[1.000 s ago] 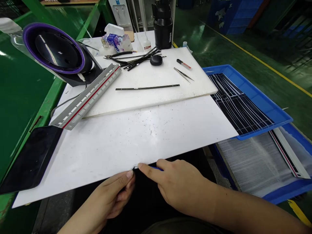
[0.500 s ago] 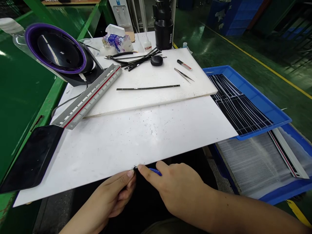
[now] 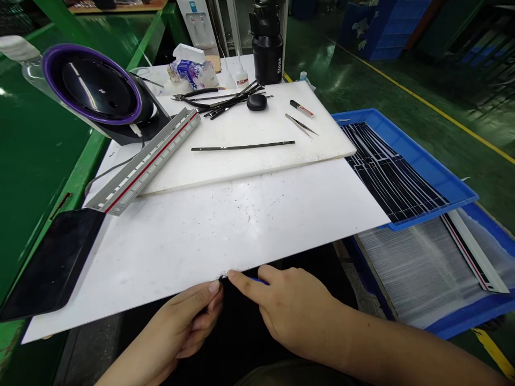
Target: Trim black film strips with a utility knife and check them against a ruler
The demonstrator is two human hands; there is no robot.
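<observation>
At the near edge of the white tabletop [image 3: 161, 257], my left hand [image 3: 193, 316] is closed in a pinch, thumb on top. A tiny dark piece [image 3: 222, 277] shows at its fingertips; its kind is unclear. My right hand [image 3: 295, 303] is closed round a blue-handled tool [image 3: 257, 279], mostly hidden by the fingers. Its index finger points left, its tip close to the left thumb and the dark piece. Beyond the hands, a thin black strip [image 3: 243, 146] lies on a white foam board [image 3: 225, 163]. Tweezers [image 3: 301, 125] and a small capped tube [image 3: 301, 109] lie to its right.
A scale ruler [image 3: 148, 161] and a phone [image 3: 54, 262] lie left, near a purple-rimmed fan [image 3: 92, 86]. Pliers [image 3: 195, 99], black strips [image 3: 229, 102] and a black bottle [image 3: 267, 56] stand or lie behind. Blue trays [image 3: 454, 193] sit right.
Less of the blue handle shows under my right hand now. Both hands stay at the table edge, and the view has shifted slightly.
</observation>
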